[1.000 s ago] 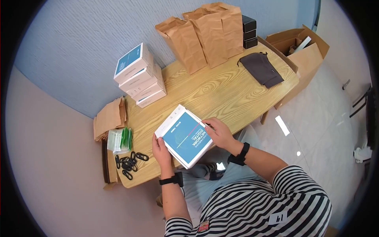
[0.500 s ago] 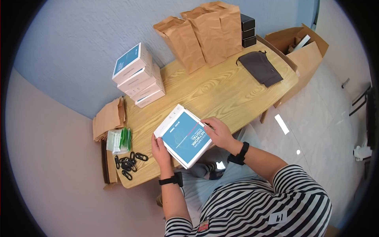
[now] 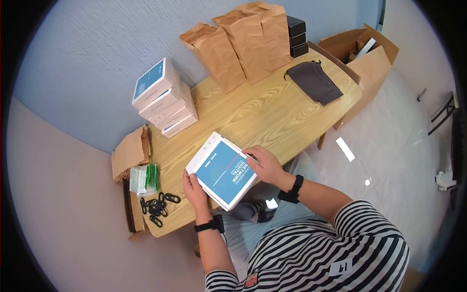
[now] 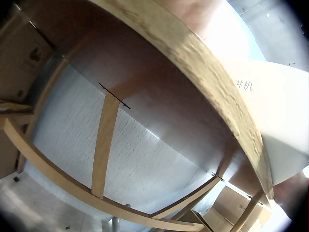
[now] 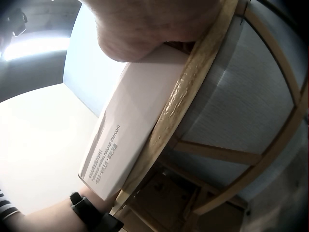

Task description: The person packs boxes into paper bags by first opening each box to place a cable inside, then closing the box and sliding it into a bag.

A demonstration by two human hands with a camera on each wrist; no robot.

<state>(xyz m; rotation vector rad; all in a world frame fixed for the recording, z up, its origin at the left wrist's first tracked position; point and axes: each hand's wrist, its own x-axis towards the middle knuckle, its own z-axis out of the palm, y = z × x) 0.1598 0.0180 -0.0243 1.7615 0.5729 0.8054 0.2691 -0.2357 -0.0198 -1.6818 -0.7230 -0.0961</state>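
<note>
Both hands hold a white intercom box [image 3: 221,171] with a blue top printed "NETWORK DIGITAL", at the table's front edge. My left hand [image 3: 195,192] grips its left side, thumb up by the top edge. On the opposite side, my right hand [image 3: 265,166] holds the box with its thumb over the top rim. In the right wrist view the box's printed side wall [image 5: 130,121] lies along the table edge, the hand [image 5: 149,24] at its far end. The left wrist view catches a white face of the box [image 4: 285,96] beyond the table edge.
Similar boxes [image 3: 168,104] are stacked at the back left. Brown paper bags [image 3: 258,46], black boxes [image 3: 297,36] and a dark drawstring pouch [image 3: 315,82] stand or lie further right. Flat paper bags [image 3: 131,155], green-and-clear packets [image 3: 145,178] and black carabiners [image 3: 156,207] lie left.
The head view has turned slightly, so the table and its things appear a little further left. Both hands keep holding the box, which has barely moved.
</note>
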